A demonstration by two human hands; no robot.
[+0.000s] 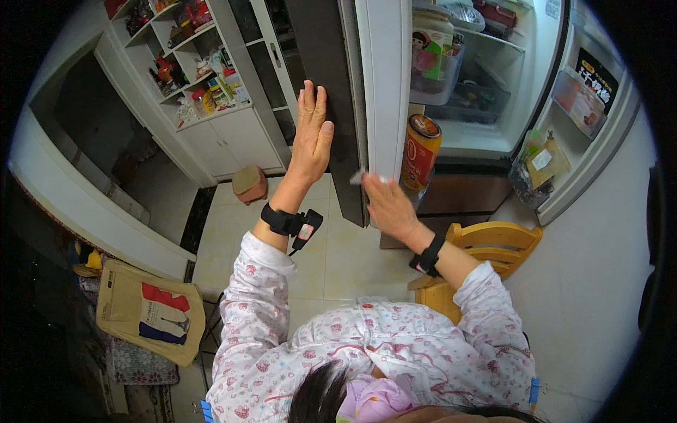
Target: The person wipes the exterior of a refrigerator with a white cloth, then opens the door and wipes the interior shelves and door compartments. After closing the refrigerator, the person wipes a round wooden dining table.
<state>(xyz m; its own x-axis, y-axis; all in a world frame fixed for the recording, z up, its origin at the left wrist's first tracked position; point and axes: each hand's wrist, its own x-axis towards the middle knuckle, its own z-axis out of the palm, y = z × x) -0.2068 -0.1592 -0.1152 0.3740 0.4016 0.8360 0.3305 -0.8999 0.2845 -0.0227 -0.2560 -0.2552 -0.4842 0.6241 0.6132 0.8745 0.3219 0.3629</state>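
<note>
My left hand [313, 135] is raised with straight fingers against the dark outer face of an open refrigerator door [338, 127]; it grips nothing. Lower down, my right hand [390, 207] is at the door's edge, slightly blurred. A small piece of white tissue or cloth [358, 177] shows at its fingertips, mostly hidden by the hand. Just beyond that hand, an orange can with a red label [421, 153] stands in the shelf on the door's inner side. Each wrist wears a black strap.
The refrigerator's interior [476, 135] holds bins and packages, and its other door [587, 153] stands open too. A wooden chair [497, 243] is close by my right arm. A low stool [249, 185] stands near the white cabinet [232, 140]. A printed beige chair cover [151, 312] is at left.
</note>
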